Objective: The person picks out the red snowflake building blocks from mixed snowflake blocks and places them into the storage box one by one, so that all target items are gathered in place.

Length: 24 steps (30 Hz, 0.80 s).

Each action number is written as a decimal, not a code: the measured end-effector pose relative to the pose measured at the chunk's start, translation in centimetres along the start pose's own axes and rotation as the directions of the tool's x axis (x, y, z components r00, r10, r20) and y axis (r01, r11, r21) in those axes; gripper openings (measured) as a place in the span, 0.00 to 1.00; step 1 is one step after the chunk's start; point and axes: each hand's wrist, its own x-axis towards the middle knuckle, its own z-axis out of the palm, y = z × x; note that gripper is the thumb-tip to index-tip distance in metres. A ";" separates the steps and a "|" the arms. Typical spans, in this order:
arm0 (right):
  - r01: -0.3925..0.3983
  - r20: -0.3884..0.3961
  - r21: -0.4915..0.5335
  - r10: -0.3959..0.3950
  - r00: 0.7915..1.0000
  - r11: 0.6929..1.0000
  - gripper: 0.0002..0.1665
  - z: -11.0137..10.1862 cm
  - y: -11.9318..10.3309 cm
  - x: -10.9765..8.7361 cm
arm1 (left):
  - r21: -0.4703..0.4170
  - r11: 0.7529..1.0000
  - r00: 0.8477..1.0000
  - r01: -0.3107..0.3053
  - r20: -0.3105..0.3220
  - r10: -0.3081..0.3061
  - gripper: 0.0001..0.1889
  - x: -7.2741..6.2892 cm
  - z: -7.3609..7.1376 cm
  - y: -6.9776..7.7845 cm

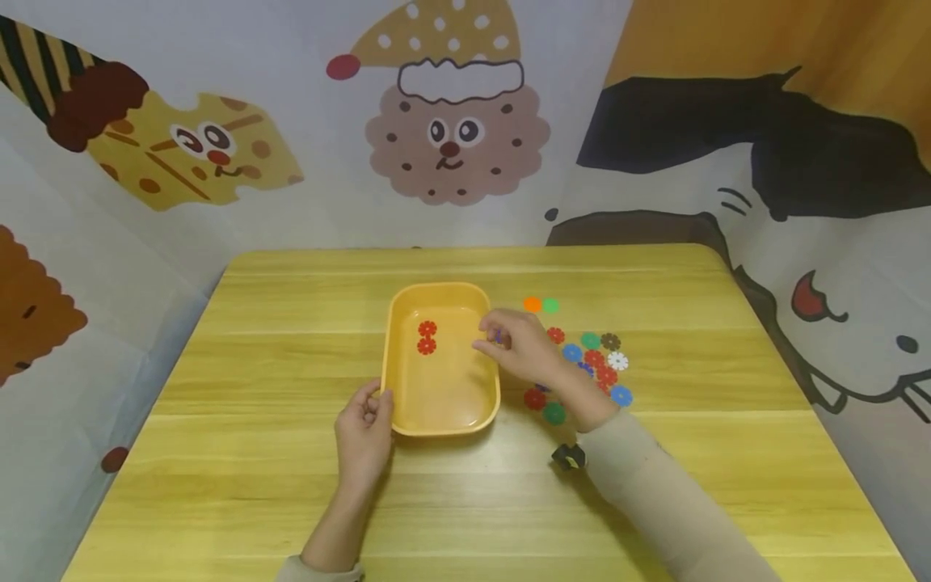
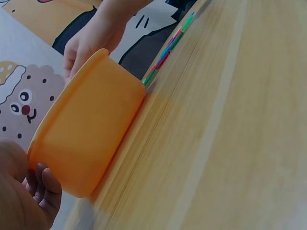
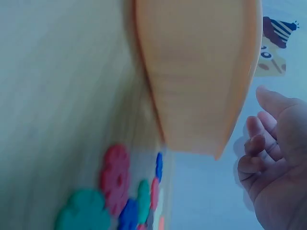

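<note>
An orange-yellow plastic tray [image 1: 445, 432] stands on the wooden table, with two red snowflake discs [image 1: 427, 338] lying inside. At its left side, the left hand [image 1: 366, 432] grips the wall, thumb at the rim and fingers curled outside below it. Above the tray's right rim hovers the right hand [image 1: 518, 343], thumb and fingertips apart and loosely bent. The right wrist view shows nothing between those fingers [image 3: 256, 143]. In the head view, a small purple disc [image 1: 497, 335] shows through the gap by the thumb, beside the rim.
Right of the tray, several red, blue, green, brown and white discs [image 1: 606, 375] lie scattered, partly hidden by the right forearm. Farther back are an orange disc [image 1: 533, 305] and a light green disc [image 1: 550, 305]. A cartoon-printed cloth [image 1: 305, 218] hangs behind the table.
</note>
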 end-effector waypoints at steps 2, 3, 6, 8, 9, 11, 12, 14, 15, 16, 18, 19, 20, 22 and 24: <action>0.006 -0.020 0.004 -0.006 1.000 1.000 0.10 -0.3 0.6 -0.5 | -0.003 1.000 1.000 -0.006 -0.001 0.006 0.16 0.0 0.0 0.0; 0.003 -0.026 0.009 -0.003 1.000 1.000 0.09 -0.4 0.8 -0.7 | -0.004 1.000 1.000 -0.007 -0.001 0.007 0.16 0.0 0.1 -0.1; -0.021 -0.032 0.013 0.021 0.999 1.000 0.09 -0.8 1.3 -1.3 | -0.007 1.000 1.000 -0.018 -0.008 0.018 0.15 0.0 0.1 -0.2; -0.047 -0.026 0.008 0.047 0.999 0.999 0.10 -1.0 1.5 -1.7 | -0.013 1.000 1.000 -0.024 -0.009 0.024 0.15 0.0 0.1 -0.3; -0.061 -0.020 0.006 0.061 0.998 0.998 0.10 -1.2 1.5 -1.8 | -0.016 1.000 1.000 -0.026 -0.011 0.026 0.14 0.0 0.1 -0.3; -0.087 -0.010 -0.003 0.087 0.996 0.996 0.11 -1.4 1.6 -2.2 | -0.019 0.999 0.999 -0.031 -0.013 0.031 0.14 0.0 0.1 -0.3; -0.097 -0.003 -0.004 0.097 0.995 0.995 0.11 -1.5 1.6 -2.4 | -0.018 0.999 0.999 -0.032 -0.015 0.031 0.14 0.0 0.1 -0.3; -0.114 0.014 -0.008 0.114 0.993 0.993 0.10 -1.7 1.6 -2.8 | -0.017 0.999 0.999 -0.028 -0.015 0.028 0.14 -0.1 0.0 -0.3; -0.121 0.025 -0.009 0.121 0.992 0.993 0.10 -1.8 1.7 -3.0 | -0.016 1.000 0.999 -0.027 -0.017 0.027 0.14 -0.1 0.0 -0.3; -0.131 0.037 -0.009 0.131 0.991 0.991 0.10 -1.9 1.7 -3.2 | -0.015 1.000 1.000 -0.022 -0.017 0.022 0.14 -0.1 0.0 -0.3; -0.140 0.063 -0.017 0.141 0.988 0.990 0.10 -2.0 1.8 -3.7 | -0.012 1.000 1.000 -0.015 -0.017 0.015 0.14 -0.2 0.1 -0.3; -0.146 0.074 -0.022 0.147 0.986 0.989 0.11 -2.1 1.9 -3.9 | -0.011 1.000 1.000 -0.012 -0.015 0.011 0.14 -0.2 0.1 -0.3; -0.150 0.086 -0.026 0.152 0.985 0.988 0.11 -2.1 2.0 -4.1 | -0.009 1.000 1.000 -0.011 -0.013 0.011 0.14 -0.2 0.1 -0.3; -0.156 0.109 -0.032 0.158 0.981 0.987 0.11 -2.3 2.2 -4.6 | -0.005 1.000 1.000 -0.008 -0.011 0.008 0.14 -0.2 0.1 -0.3; -0.163 0.136 -0.032 0.166 0.977 0.986 0.10 -2.4 2.4 -5.0 | 0.000 1.000 1.000 -0.008 -0.008 0.008 0.14 -0.2 0.1 -0.3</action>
